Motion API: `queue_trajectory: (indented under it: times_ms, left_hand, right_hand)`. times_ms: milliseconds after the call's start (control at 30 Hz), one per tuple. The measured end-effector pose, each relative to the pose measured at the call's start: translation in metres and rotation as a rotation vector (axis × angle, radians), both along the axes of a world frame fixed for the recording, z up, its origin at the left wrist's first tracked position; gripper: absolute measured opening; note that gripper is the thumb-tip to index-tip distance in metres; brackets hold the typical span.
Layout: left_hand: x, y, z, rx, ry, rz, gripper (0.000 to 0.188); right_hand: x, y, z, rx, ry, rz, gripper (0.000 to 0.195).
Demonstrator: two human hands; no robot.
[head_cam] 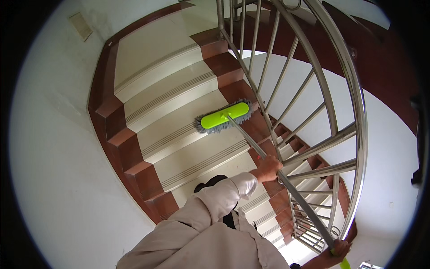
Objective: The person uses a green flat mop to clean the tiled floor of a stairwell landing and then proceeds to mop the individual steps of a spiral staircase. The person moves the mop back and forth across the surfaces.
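Observation:
My left hand [268, 168] is closed around the middle of the metal pole [300, 198] of a dust mop. At the lower right my right hand [340, 250] grips the pole near its bright green end grip [345, 264]. The mop's lime green head [225, 116], fringed with grey fibres, lies across a cream stair tread with its right end over the red-brown tiled border beside the railing. A few small red specks show on the stairs near my left hand.
Cream stairs [181, 129] with grooved nosings rise ahead and descend below me. A stainless steel railing [357, 117] curves along the right, close to the pole. A white wall [60, 134] with a red-brown skirting stands left. A dark shoe [211, 181] shows beneath my sleeve.

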State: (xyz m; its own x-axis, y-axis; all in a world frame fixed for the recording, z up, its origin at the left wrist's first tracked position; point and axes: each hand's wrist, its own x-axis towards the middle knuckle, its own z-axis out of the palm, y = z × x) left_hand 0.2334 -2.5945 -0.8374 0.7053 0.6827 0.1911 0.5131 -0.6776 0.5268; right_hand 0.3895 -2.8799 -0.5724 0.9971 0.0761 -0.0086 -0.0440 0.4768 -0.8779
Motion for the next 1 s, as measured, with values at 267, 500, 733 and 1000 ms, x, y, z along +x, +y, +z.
queue_trajectory:
  times_ms: [267, 500, 733, 1000]
  left_hand:
    - [-0.065, -0.055, 0.030, -0.214, -0.027, -0.012, 0.012]
    - [-0.171, -0.086, 0.022, -0.274, -0.004, 0.351, 0.009]
    - [-0.289, -0.118, 0.017, -0.277, -0.068, 0.772, 0.009]
    - [-0.446, -0.134, -0.063, -0.222, -0.111, 1.217, 0.016]
  right_hand:
    - [0.100, -0.047, -0.051, -0.229, -0.448, 0.157, 0.013]
    - [0.095, 0.094, -0.044, 0.223, -0.239, 0.990, 0.034]
    - [-0.076, 0.250, -0.008, 0.376, -0.084, 1.496, 0.013]
    - [-0.331, 0.329, -0.025, 0.200, 0.146, 1.824, 0.015]
